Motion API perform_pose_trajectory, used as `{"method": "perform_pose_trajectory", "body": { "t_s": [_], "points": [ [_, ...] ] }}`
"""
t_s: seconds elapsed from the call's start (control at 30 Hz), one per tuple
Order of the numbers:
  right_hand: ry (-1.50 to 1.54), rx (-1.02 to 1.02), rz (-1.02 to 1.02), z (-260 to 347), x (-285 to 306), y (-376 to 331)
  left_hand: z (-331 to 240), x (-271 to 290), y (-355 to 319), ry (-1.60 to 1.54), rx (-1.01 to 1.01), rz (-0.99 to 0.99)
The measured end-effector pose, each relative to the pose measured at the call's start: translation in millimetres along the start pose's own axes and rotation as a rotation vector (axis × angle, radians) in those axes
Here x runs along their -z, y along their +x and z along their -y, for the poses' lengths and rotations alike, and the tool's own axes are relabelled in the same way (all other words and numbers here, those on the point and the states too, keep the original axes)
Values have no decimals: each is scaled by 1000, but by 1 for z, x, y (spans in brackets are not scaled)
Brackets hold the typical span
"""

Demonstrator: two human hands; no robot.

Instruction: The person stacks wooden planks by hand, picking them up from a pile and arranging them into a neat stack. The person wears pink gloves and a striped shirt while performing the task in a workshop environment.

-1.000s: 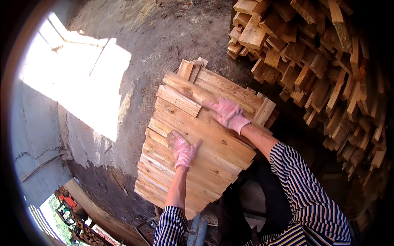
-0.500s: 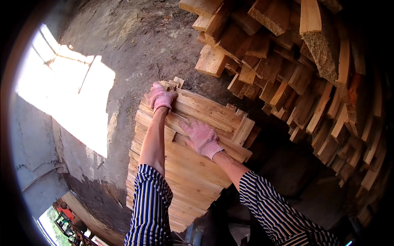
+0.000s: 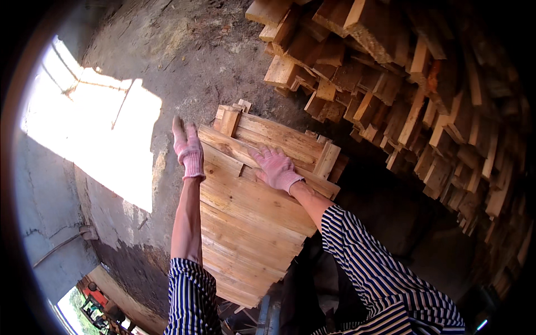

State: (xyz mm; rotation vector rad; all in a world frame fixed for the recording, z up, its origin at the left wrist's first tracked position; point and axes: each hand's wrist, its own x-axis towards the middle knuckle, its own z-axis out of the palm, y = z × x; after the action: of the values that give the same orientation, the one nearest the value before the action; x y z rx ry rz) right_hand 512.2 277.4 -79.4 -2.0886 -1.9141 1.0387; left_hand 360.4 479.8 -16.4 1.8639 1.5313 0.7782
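A stack of pale wooden boards [image 3: 251, 218] lies in front of me, the boards side by side in rows. My right hand [image 3: 275, 166], in a pink knitted glove, lies flat with spread fingers on a long narrow board [image 3: 223, 144] near the far part of the stack. At the stack's left edge my left hand [image 3: 188, 148], gloved the same way, is held with its fingers stretched out and nothing in it. It is beside the narrow board's left end; whether they touch I cannot tell. Short crosswise strips [image 3: 229, 121] sit at the far left and far right of the stack.
A large pile of rough-sawn timber [image 3: 385, 95] rises at the upper right, its ends jutting toward the stack. To the left is a stained wall [image 3: 162, 67] with a bright sunlit patch [image 3: 106, 123]. Blue metal [image 3: 269, 315] shows below the stack, beside my dark trouser legs.
My left hand has moved left off the top of the boards to the stack's side, its fingers now straightened. The right hand stays on the narrow board, which has shifted slightly leftward.
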Motion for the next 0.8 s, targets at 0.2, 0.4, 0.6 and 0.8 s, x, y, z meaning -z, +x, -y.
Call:
{"method": "perform_pose_trajectory", "body": {
  "t_s": [0.2, 0.4, 0.6, 0.8],
  "points": [
    [110, -192, -77, 33, 25, -152, 47, 112, -196, 83, 478, 509],
    [263, -813, -175, 52, 131, -425, -48, 158, -358, -204, 897, 885],
    [345, -1053, -509, 60, 193, -569, -216, 192, -322, -299, 741, 874],
    [274, -646, -792, 78, 285, -521, -424, 231, -192, -396, -117, 455]
  ]
}}
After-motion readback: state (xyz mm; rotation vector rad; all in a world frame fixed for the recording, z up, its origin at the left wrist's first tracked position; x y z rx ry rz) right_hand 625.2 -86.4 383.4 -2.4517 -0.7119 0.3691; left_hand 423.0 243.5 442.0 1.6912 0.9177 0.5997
